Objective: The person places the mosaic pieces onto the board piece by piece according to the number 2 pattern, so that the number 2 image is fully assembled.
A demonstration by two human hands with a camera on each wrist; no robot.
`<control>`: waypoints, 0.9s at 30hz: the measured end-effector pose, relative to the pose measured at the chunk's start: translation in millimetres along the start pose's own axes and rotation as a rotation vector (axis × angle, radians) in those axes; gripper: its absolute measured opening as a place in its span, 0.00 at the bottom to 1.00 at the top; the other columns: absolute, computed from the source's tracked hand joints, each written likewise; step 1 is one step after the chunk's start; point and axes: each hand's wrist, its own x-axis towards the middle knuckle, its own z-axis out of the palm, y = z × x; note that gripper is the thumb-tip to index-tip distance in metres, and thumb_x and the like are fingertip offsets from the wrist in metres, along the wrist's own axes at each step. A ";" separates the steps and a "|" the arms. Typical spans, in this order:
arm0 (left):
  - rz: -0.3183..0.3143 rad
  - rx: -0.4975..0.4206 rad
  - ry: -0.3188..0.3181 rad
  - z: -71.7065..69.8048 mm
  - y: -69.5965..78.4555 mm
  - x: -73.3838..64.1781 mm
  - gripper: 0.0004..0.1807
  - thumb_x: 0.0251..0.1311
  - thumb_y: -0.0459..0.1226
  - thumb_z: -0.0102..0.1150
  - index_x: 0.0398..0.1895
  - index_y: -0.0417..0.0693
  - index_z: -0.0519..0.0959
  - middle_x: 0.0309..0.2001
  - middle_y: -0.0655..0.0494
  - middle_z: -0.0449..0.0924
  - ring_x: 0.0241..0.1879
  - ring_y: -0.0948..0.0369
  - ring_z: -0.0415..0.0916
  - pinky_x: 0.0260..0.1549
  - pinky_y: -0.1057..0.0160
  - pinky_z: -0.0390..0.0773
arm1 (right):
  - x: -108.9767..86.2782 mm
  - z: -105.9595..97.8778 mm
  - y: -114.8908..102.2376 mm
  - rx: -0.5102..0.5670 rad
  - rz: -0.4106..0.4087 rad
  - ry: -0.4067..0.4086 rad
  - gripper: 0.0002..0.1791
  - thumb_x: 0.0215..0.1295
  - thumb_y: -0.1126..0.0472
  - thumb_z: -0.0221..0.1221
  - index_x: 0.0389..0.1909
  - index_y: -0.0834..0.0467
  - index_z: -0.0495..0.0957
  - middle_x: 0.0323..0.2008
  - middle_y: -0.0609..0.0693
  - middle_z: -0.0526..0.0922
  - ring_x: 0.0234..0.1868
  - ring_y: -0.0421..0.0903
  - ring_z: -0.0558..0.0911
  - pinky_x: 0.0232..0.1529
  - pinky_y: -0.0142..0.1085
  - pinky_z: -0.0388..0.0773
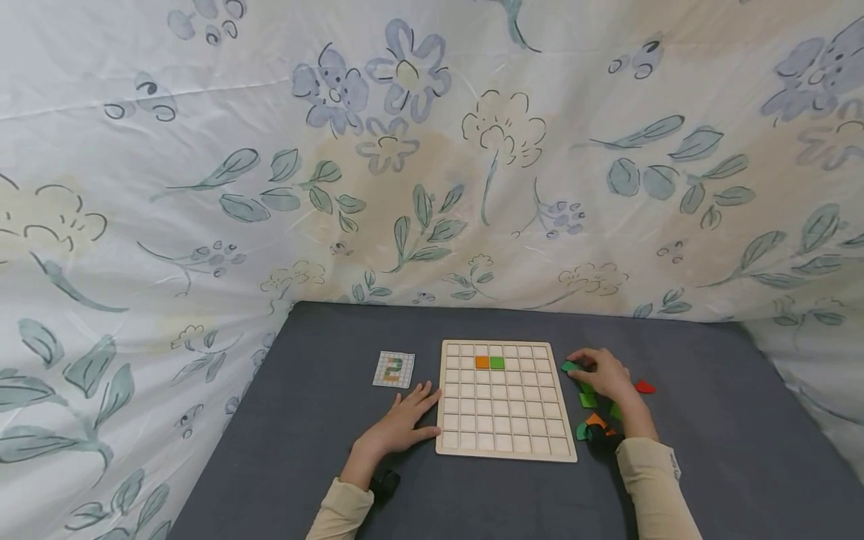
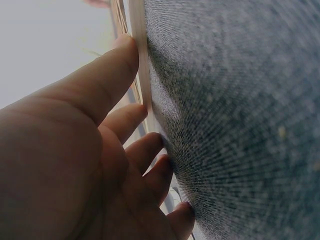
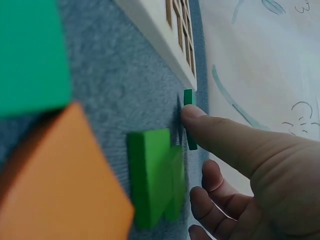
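My left hand point(image 1: 398, 424) lies with fingers spread against the left edge of a wooden grid board point(image 1: 499, 456). In the left wrist view, the thumb point(image 2: 107, 70) and fingertips touch the board's side. Beside the upper right of the board, my right hand point(image 1: 604, 375) pinches a dark green tile point(image 1: 569, 367). The right wrist view shows the thumb on this thin tile point(image 3: 190, 142), close over the cloth; the index finger is mostly hidden. One orange square point(image 1: 482, 363) and one green square point(image 1: 496, 364) sit side by side in the board's second row.
Loose green tiles point(image 1: 588, 400) and orange pieces point(image 1: 595, 420) lie right of the board, partly under my right wrist. A red piece point(image 1: 645, 387) lies farther right. A small pattern card point(image 1: 394, 369) is left of the board. Floral fabric point(image 1: 432, 150) hangs behind the dark table point(image 1: 324, 360).
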 end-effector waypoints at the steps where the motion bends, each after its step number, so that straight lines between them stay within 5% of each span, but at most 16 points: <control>1: -0.002 0.000 -0.001 -0.1 0.2 -0.1 0.37 0.63 0.48 0.53 0.72 0.44 0.53 0.72 0.39 0.45 0.71 0.42 0.40 0.64 0.34 0.40 | 0.3 0.0 -0.3 -0.001 -0.008 0.002 0.15 0.59 0.55 0.63 0.46 0.55 0.80 0.41 0.58 0.73 0.42 0.56 0.73 0.40 0.55 0.62; 9: -0.002 0.004 0.000 -0.1 0.6 -0.1 0.37 0.63 0.47 0.53 0.72 0.45 0.54 0.72 0.40 0.46 0.71 0.43 0.40 0.64 0.34 0.40 | 3.9 0.4 -10.2 -0.002 -0.035 0.009 0.15 0.59 0.55 0.62 0.47 0.55 0.80 0.41 0.58 0.73 0.42 0.56 0.74 0.42 0.58 0.61; 27: 0.000 0.002 0.002 -0.2 -0.8 0.9 0.38 0.63 0.49 0.53 0.71 0.44 0.54 0.72 0.40 0.46 0.71 0.43 0.40 0.64 0.35 0.41 | 9.5 12.5 -31.2 0.040 -0.127 -0.037 0.15 0.58 0.58 0.64 0.47 0.53 0.81 0.38 0.55 0.72 0.35 0.47 0.70 0.35 0.46 0.56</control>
